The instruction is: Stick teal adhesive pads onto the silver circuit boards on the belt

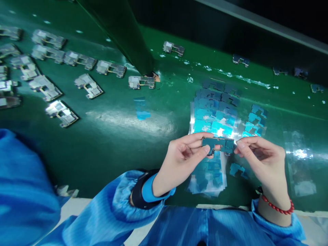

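Head camera looks down at two hands over a green table [115,136]. The left hand [183,159] pinches the small board [219,144] by its left end, between thumb and fingertips. The right hand [258,157] is pinched narrow at the board's right end. I cannot tell if it grips or only touches.

The board is up in the air, lying flat, just above a pile of shiny blue sheets [212,119] on the near right part of the table. Only fingertips hold it, so I think it could slip and drop onto the sheets. A finger could also smudge it.

A red bead band [278,206] is on the right wrist and a black strap [138,194] is on the left. Clear sheets [299,153] lie to the right. On the far left, many silver boards [61,112] lie in rows, well apart from the hands. A dark green post [123,30] stands at the far middle.

The table is shiny, with bright light on it. The room behind is dark.
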The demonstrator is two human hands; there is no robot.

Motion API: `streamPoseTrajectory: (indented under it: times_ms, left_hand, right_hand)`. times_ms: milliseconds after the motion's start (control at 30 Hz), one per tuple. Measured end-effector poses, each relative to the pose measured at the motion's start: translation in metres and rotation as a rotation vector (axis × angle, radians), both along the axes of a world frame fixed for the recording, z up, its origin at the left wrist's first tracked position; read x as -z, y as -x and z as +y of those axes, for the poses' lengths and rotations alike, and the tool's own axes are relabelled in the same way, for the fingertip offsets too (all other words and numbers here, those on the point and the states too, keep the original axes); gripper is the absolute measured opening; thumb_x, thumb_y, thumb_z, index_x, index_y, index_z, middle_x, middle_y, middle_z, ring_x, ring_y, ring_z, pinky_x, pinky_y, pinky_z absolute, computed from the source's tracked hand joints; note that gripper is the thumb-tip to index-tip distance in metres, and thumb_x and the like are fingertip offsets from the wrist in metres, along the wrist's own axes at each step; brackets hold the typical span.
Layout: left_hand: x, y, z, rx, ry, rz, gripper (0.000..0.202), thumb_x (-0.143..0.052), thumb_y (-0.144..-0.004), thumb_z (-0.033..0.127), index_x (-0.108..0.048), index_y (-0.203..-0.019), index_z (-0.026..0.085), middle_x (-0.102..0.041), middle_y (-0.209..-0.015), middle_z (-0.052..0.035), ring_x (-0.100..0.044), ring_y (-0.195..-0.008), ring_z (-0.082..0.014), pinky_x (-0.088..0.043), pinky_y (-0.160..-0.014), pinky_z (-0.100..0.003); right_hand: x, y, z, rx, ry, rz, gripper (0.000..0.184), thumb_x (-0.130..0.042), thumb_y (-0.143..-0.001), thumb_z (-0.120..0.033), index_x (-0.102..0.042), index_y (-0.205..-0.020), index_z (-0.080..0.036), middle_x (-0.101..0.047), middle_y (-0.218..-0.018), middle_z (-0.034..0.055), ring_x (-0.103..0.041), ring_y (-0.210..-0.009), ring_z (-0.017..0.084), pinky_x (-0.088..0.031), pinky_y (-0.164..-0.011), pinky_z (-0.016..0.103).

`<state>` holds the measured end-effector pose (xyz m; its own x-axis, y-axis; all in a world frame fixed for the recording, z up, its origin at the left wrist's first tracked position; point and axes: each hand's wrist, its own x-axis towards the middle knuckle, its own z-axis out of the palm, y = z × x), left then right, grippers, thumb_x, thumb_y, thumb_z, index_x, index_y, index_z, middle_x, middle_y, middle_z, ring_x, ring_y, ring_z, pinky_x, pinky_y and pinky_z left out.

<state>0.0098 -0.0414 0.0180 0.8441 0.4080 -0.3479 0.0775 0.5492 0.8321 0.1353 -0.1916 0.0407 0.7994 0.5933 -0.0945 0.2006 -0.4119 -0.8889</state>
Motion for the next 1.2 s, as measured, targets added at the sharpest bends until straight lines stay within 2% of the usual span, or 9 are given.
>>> streamPoseTrajectory:
  times_ms: [100,200,267,400,500,700,967,1067,1200]
  left_hand:
    - [-0.002,0.000,0.000,0.005,0.018,0.017,0.022,-0.073,-0.082,0.021,-0.070,-0.103,0.015,-0.079,-0.076,-0.0030,-0.076,-0.085,-0.0225,-0.064,-0.072,-0.026]
    - [-0.004,-0.001,0.001,0.011,0.018,0.017,0.024,-0.074,-0.081,0.023,-0.070,-0.103,0.014,-0.080,-0.083,-0.0054,-0.077,-0.081,-0.0219,-0.064,-0.072,-0.027]
    - [-0.005,-0.001,0.001,0.007,0.013,0.020,0.024,-0.074,-0.080,0.023,-0.070,-0.101,0.014,-0.080,-0.083,-0.0050,-0.076,-0.075,-0.0198,-0.064,-0.072,-0.026]
    - [-0.006,-0.002,0.000,-0.006,0.015,-0.012,0.021,-0.074,-0.079,0.021,-0.071,-0.099,0.015,-0.079,-0.078,-0.0027,-0.075,-0.068,-0.0161,-0.063,-0.071,-0.023]
    - [-0.005,-0.003,-0.002,-0.018,-0.003,-0.028,0.019,-0.072,-0.080,0.017,-0.072,-0.098,0.016,-0.079,-0.076,-0.0013,-0.075,-0.069,-0.0153,-0.062,-0.070,-0.021]
    - [-0.005,-0.001,-0.006,-0.016,-0.094,-0.031,0.020,-0.068,-0.080,0.010,-0.073,-0.098,0.018,-0.077,-0.068,0.0021,-0.073,-0.062,-0.0127,-0.062,-0.068,-0.019]
    - [-0.006,-0.001,-0.005,-0.019,-0.092,-0.089,0.021,-0.064,-0.083,0.008,-0.069,-0.099,0.020,-0.080,-0.081,0.0010,-0.074,-0.070,-0.0086,-0.058,-0.067,-0.011]
    - [-0.005,-0.001,-0.006,-0.035,-0.103,-0.115,0.022,-0.064,-0.082,0.007,-0.067,-0.100,0.019,-0.080,-0.086,-0.0009,-0.075,-0.073,-0.0095,-0.059,-0.069,-0.012]
    - [-0.005,0.000,-0.009,-0.124,-0.192,-0.084,0.021,-0.070,-0.076,0.008,-0.067,-0.094,0.018,-0.079,-0.078,-0.0009,-0.073,-0.066,-0.0094,-0.057,-0.061,-0.011]
  right_hand:
    - [0.003,0.001,0.001,0.024,-0.055,0.047,0.005,-0.072,-0.082,-0.025,-0.072,-0.086,-0.021,-0.072,-0.073,0.0009,-0.067,-0.064,0.013,-0.059,-0.064,0.023]
    - [0.007,0.004,0.005,-0.012,-0.118,0.141,0.024,-0.075,-0.079,-0.025,-0.069,-0.102,-0.022,-0.074,-0.086,0.0019,-0.070,-0.072,0.013,-0.060,-0.066,0.023]
    - [0.009,0.008,0.008,-0.061,-0.130,0.189,0.031,-0.076,-0.079,-0.027,-0.067,-0.108,-0.023,-0.074,-0.087,0.0022,-0.071,-0.074,0.014,-0.060,-0.066,0.024]
    - [0.012,0.012,0.010,-0.095,-0.127,0.212,0.026,-0.074,-0.080,-0.028,-0.068,-0.105,-0.023,-0.075,-0.079,0.0013,-0.073,-0.074,0.017,-0.060,-0.064,0.025]
    - [0.014,0.014,0.011,-0.086,-0.126,0.184,0.024,-0.075,-0.080,-0.028,-0.069,-0.102,-0.024,-0.077,-0.084,0.0021,-0.074,-0.076,0.017,-0.059,-0.064,0.025]
    - [0.017,0.016,0.011,-0.058,-0.103,0.083,0.013,-0.075,-0.080,-0.027,-0.073,-0.093,-0.026,-0.075,-0.083,-0.0010,-0.071,-0.069,0.012,-0.056,-0.062,0.020]
    - [0.014,0.013,0.005,-0.044,-0.109,0.056,0.012,-0.073,-0.081,-0.024,-0.075,-0.093,-0.026,-0.074,-0.077,-0.0016,-0.068,-0.066,0.010,-0.056,-0.062,0.018]
    - [0.010,0.012,0.005,-0.024,-0.132,0.017,0.014,-0.073,-0.079,-0.018,-0.075,-0.091,-0.025,-0.073,-0.073,-0.0030,-0.068,-0.064,0.009,-0.056,-0.061,0.015]
    - [0.008,0.016,0.006,-0.037,-0.156,-0.032,0.019,-0.074,-0.077,-0.014,-0.074,-0.092,-0.025,-0.074,-0.074,-0.0045,-0.068,-0.064,0.008,-0.057,-0.063,0.013]
